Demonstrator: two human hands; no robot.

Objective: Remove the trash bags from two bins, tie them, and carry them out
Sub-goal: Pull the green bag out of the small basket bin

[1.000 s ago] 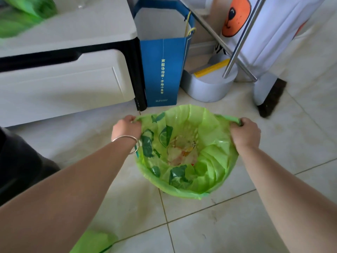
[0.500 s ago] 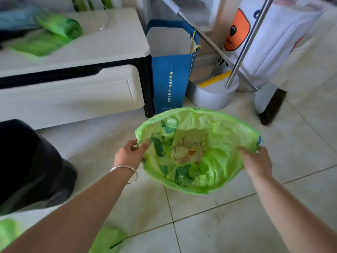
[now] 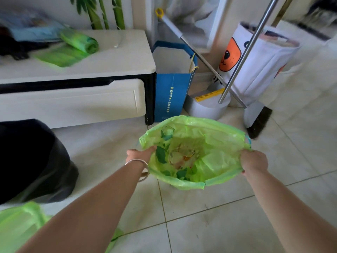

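Head view: we hold a green trash bag (image 3: 193, 154) open above the tiled floor (image 3: 209, 216), our left hand (image 3: 139, 155) pinching its left rim and our right hand (image 3: 254, 162) gripping the right rim. Scraps lie loose at the bottom. The mouth gapes untied; we judge that a slip of either grip, or a tear in the thin plastic, could tip the contents onto the floor.
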